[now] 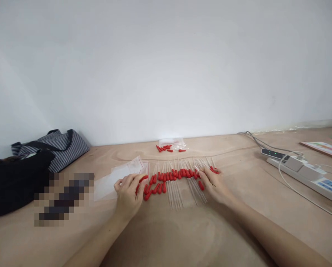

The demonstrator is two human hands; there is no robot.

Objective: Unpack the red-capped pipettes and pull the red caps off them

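Note:
My left hand (pixel 129 192) is at the left end of a row of droppers, its thumb and fingers closed around a red rubber bulb (pixel 143 178). More loose red bulbs (pixel 155 188) lie on the table just beside it. At the row's right end, my right hand (pixel 213 184) pinches a thin clear tube, partly hidden by the fingers. Between the hands, droppers with red bulbs (pixel 173 174) lie side by side, their clear tubes pointing away. Bare clear tubes (pixel 174 196) lie nearer to me, and a single red bulb (pixel 201 185) rests by my right thumb.
Clear zip bags (pixel 118 178) lie left of the row. Further back is another small bag (pixel 171 142) with red-bulbed droppers. A striped bag (pixel 71 148) and black cloth (pixel 18 181) stand left; a power strip (pixel 305 174) with cables and a coloured booklet (pixel 323 149) lie right.

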